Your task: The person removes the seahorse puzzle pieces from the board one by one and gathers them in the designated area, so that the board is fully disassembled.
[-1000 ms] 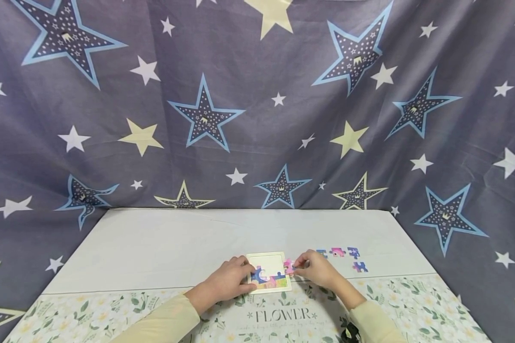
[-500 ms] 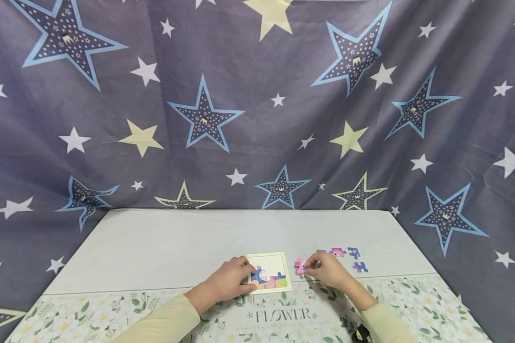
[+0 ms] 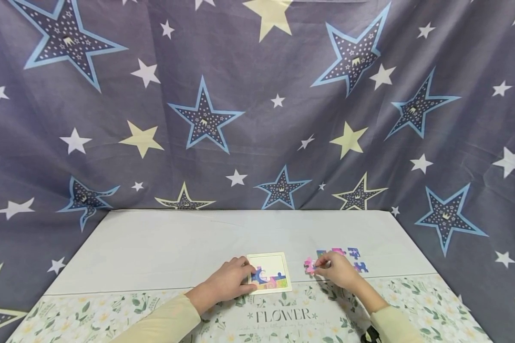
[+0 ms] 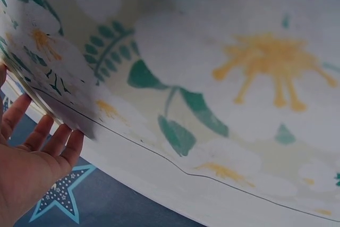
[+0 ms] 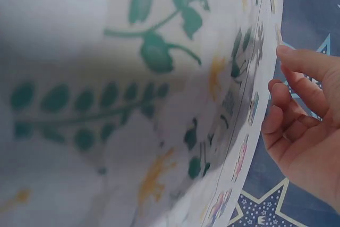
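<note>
My left hand (image 3: 227,280) holds the left side of a shallow, pale-rimmed puzzle tray (image 3: 288,281), thumb near its lower corner and fingers along the edge. Joined jigsaw pieces with blue, pink and green printing fill the tray's lower part; its upper part shows the bare pale base. In the left wrist view, the left hand's fingers (image 4: 40,131) lie along the tray's edge. To the right of the tray, my right hand (image 3: 339,270) pinches a pink puzzle piece (image 3: 309,266) between thumb and fingertips, just above the white tabletop or touching it; I cannot tell which.
Several loose puzzle pieces lie beyond and beside the right hand, among them a pink piece (image 3: 338,250) and a blue piece (image 3: 354,252). A floral cloth (image 3: 223,319) covers the near part of the table (image 3: 176,247). A star-patterned curtain (image 3: 249,119) hangs behind.
My right hand has moved to the right, away from the tray's edge, with the pink puzzle piece still pinched. The left hand and the tray have stayed in place.
</note>
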A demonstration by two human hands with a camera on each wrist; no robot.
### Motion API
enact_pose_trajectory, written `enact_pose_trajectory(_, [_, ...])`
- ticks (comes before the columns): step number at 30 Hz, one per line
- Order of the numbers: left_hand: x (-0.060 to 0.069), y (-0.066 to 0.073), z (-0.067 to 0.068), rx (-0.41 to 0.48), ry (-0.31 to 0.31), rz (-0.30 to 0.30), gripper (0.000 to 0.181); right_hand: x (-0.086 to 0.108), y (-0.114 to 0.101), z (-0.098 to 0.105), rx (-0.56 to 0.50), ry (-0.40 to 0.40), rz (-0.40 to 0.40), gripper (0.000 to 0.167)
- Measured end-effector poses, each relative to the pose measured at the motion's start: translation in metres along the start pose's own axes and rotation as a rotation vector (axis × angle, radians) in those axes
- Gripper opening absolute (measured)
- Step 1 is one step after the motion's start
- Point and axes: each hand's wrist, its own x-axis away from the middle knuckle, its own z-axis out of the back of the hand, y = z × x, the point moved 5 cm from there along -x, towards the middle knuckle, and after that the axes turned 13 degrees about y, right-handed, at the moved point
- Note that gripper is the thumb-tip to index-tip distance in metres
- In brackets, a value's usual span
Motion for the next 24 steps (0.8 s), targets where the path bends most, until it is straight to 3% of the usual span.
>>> enact_pose_trajectory(24, [-0.002,-0.003,-0.005,-0.009,-0.019,0.017,0.048,0.005,0.026,0.028,0.046,0.066,-0.027,0.009])
